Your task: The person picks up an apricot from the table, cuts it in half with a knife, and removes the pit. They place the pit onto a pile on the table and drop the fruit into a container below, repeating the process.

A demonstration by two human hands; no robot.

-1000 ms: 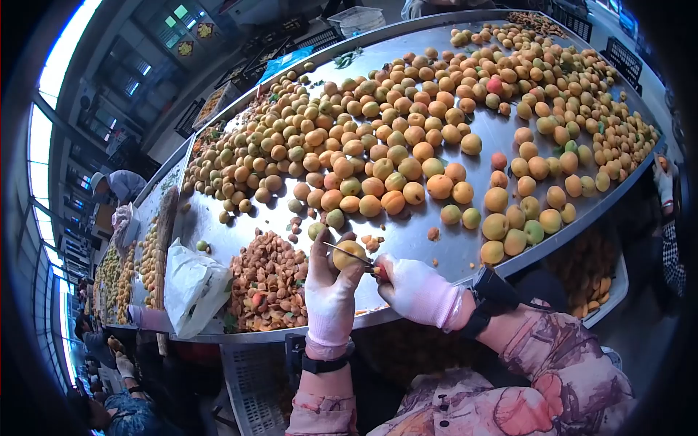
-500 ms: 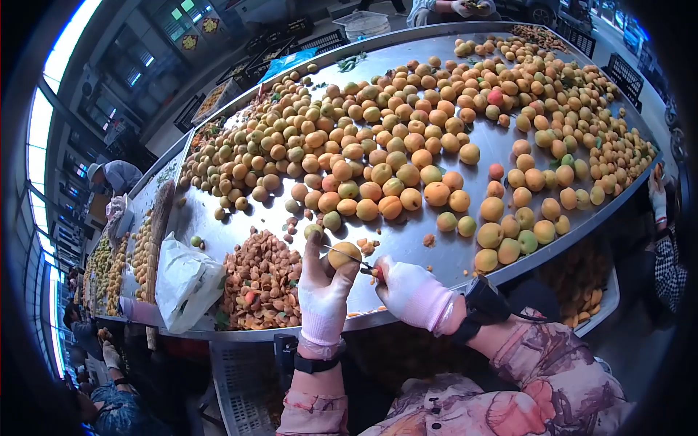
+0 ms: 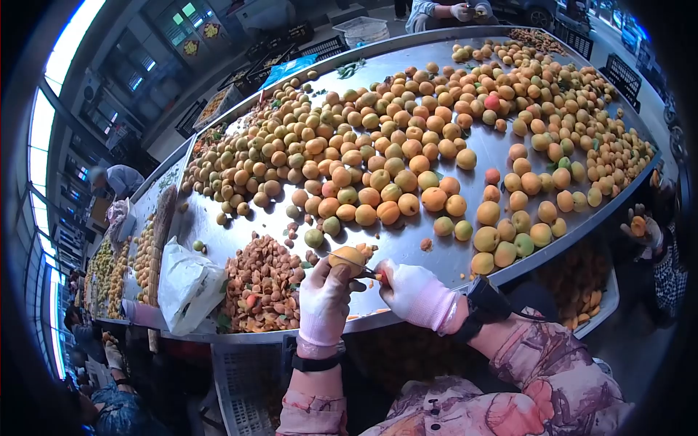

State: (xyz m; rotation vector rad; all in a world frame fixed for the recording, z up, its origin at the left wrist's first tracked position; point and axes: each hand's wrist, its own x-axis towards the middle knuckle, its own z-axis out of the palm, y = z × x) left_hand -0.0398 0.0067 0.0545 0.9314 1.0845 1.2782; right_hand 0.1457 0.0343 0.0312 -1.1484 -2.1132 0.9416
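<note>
My left hand (image 3: 324, 299), in a white glove with dark fingertips, is closed round a yellow-orange apricot (image 3: 346, 260) near the table's front edge. In my right hand (image 3: 408, 291), also gloved, is a small knife (image 3: 371, 274); its blade lies against the apricot. A brownish heap of pits (image 3: 262, 283) sits just left of my left hand. Beyond both hands many whole apricots (image 3: 378, 178) are spread over the metal table (image 3: 407, 251).
A white plastic bag (image 3: 189, 285) lies left of the pits. A tray of halved apricots (image 3: 596, 312) stands below the table's edge at right, a white crate (image 3: 251, 378) below at left. Co-workers' hands show at far right (image 3: 643, 231), top (image 3: 465, 12) and lower left.
My left hand's fingers have closed further round the apricot, and the knife blade now lies across it. At far right a co-worker's hand has come lower, holding an orange piece.
</note>
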